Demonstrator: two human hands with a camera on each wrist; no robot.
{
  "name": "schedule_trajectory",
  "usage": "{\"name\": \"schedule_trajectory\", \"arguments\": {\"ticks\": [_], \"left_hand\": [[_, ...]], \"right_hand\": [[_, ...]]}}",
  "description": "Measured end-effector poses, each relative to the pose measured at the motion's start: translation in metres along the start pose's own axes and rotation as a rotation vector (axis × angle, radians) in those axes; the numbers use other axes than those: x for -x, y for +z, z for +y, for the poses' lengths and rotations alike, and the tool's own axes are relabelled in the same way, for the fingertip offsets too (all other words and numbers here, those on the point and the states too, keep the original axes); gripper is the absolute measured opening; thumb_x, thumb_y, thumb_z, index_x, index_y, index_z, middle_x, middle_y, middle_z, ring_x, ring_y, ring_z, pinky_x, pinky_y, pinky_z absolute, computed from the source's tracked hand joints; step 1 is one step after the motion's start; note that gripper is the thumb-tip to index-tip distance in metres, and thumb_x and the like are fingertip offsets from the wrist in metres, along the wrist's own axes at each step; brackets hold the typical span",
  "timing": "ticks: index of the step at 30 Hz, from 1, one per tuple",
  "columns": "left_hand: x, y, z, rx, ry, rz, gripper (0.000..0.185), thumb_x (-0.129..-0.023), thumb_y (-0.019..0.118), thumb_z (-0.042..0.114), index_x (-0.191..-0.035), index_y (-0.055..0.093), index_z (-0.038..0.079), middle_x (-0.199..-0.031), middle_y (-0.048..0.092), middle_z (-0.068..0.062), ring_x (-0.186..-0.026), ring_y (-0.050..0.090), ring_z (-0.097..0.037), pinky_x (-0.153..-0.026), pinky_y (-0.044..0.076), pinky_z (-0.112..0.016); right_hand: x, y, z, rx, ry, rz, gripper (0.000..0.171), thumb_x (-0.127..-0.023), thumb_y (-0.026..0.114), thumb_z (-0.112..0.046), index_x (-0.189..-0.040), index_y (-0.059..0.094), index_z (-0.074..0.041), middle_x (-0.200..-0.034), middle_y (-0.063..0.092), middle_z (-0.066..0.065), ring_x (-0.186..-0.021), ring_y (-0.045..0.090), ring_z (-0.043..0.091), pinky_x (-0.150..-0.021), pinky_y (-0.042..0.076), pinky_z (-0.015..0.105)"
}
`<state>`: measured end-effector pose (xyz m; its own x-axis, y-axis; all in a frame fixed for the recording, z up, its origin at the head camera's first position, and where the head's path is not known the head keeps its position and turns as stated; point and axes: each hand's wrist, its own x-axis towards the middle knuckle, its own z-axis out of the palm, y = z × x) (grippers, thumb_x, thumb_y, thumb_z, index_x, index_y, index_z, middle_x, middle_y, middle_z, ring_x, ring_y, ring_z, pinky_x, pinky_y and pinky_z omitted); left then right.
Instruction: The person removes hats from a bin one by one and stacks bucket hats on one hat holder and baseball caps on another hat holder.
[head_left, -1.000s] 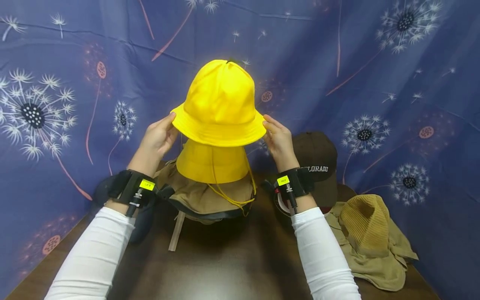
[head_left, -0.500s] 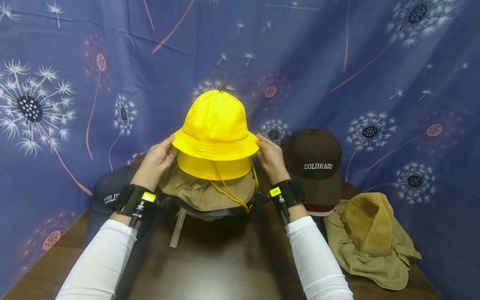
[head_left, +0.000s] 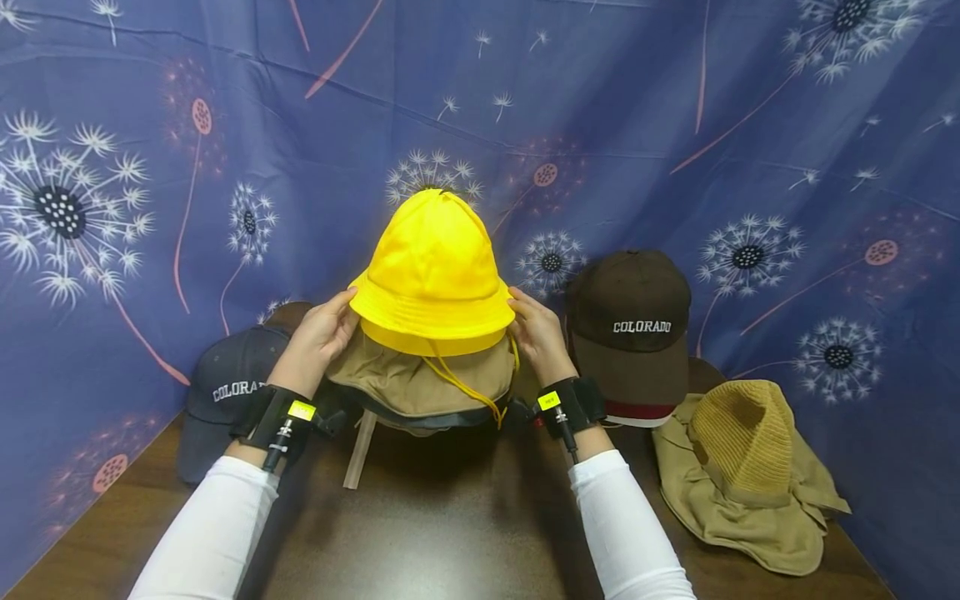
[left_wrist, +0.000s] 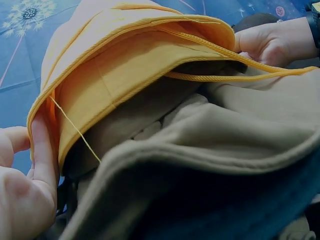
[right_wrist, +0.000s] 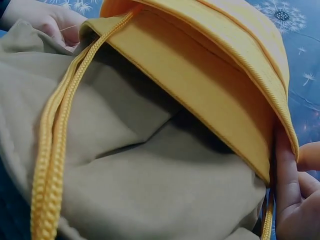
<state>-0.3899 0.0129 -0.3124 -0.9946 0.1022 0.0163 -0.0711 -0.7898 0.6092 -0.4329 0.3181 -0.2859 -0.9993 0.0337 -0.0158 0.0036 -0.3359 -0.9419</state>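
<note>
**A:** What are the hands doing?

**B:** Both hold the top yellow hat point(head_left: 433, 265) by its brim. The left hand point(head_left: 317, 340) pinches the brim on the left side — the wrist view shows a finger lying flat along the yellow edge and the thumb on the other side of it. The right hand point(head_left: 536, 335) pinches the brim on the right side the same way, fingers point(right_wrist: 286, 192) under the edge and thumb on top.

**A:** Where is that hat?

**B:** In the middle of the table point(head_left: 450, 533), on top of a pile of hats. It sits over a second yellow hat point(head_left: 435, 342), and you only see a thin strip of that one's brim. Under that is a tan hat point(head_left: 408, 385) with a dark hat brim point(head_left: 427, 419) below it.

**A:** Is the top hat all the way down?

**B:** Nearly. The two yellow brims lie close together, one just over the other. I cannot tell if they touch all round.

**A:** What is the yellow string?

**B:** A cord point(head_left: 467, 387) that hangs from the yellow hats and lies across the tan hat.

**A:** What else is there?

**B:** A dark blue cap point(head_left: 221, 387) on the left that says COLORADO, a brown cap point(head_left: 632, 321) on the right with the same word, and a floppy tan hat point(head_left: 742, 471) at the far right — with a blue flower cloth point(head_left: 675, 125) behind it all.
</note>
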Motion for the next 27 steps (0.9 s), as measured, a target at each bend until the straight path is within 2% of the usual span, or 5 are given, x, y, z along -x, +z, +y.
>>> {"name": "schedule_trajectory", "arguments": {"ticks": [4, 11, 21, 24, 27], "left_hand": [[0.002, -0.003, -0.004, -0.033, 0.011, -0.038, 0.025, -0.098, 0.047, 0.006, -0.087, 0.070, 0.008, -0.090, 0.067, 0.003, -0.082, 0.067, -0.004, -0.073, 0.056, -0.013], [0.005, -0.009, -0.008, -0.094, 0.015, -0.066, 0.026, -0.100, 0.043, 0.006, -0.090, 0.067, 0.010, -0.091, 0.067, 0.004, -0.085, 0.067, -0.002, -0.077, 0.056, -0.013], [0.012, -0.005, -0.004, -0.133, -0.053, -0.016, 0.022, -0.100, 0.044, 0.006, -0.091, 0.064, 0.010, -0.090, 0.066, 0.005, -0.081, 0.066, -0.002, -0.074, 0.056, -0.013], [0.014, 0.000, 0.000, -0.170, -0.082, 0.023, 0.027, -0.100, 0.046, 0.014, -0.124, 0.056, 0.008, -0.117, 0.059, 0.001, -0.086, 0.064, -0.001, -0.073, 0.055, -0.011], [0.020, 0.004, 0.004, -0.192, -0.109, 0.074, 0.062, -0.100, 0.045, 0.035, -0.152, 0.020, 0.014, -0.153, 0.030, -0.007, -0.118, 0.054, -0.005, -0.086, 0.052, -0.011]], "right_hand": [[0.001, -0.003, 0.002, -0.003, 0.004, -0.013, 0.047, -0.096, 0.053, -0.005, -0.143, 0.044, -0.008, -0.152, 0.042, 0.005, -0.122, 0.053, 0.015, -0.065, 0.052, 0.008], [0.002, -0.009, 0.006, -0.008, 0.050, -0.037, 0.048, -0.097, 0.052, -0.006, -0.144, 0.044, -0.011, -0.153, 0.040, 0.005, -0.134, 0.048, 0.018, -0.073, 0.055, 0.010], [0.004, -0.012, 0.008, 0.054, 0.062, -0.050, 0.047, -0.097, 0.053, -0.008, -0.143, 0.045, -0.013, -0.149, 0.044, 0.006, -0.107, 0.058, 0.010, -0.074, 0.055, 0.012], [0.008, -0.013, 0.004, 0.094, 0.063, -0.064, 0.046, -0.099, 0.052, -0.014, -0.144, 0.045, -0.015, -0.149, 0.043, 0.006, -0.119, 0.054, 0.016, -0.084, 0.053, 0.017], [0.015, -0.016, 0.000, 0.140, 0.057, -0.056, 0.046, -0.100, 0.049, -0.021, -0.146, 0.042, -0.017, -0.152, 0.040, 0.007, -0.132, 0.047, 0.023, -0.102, 0.047, 0.028]]}}
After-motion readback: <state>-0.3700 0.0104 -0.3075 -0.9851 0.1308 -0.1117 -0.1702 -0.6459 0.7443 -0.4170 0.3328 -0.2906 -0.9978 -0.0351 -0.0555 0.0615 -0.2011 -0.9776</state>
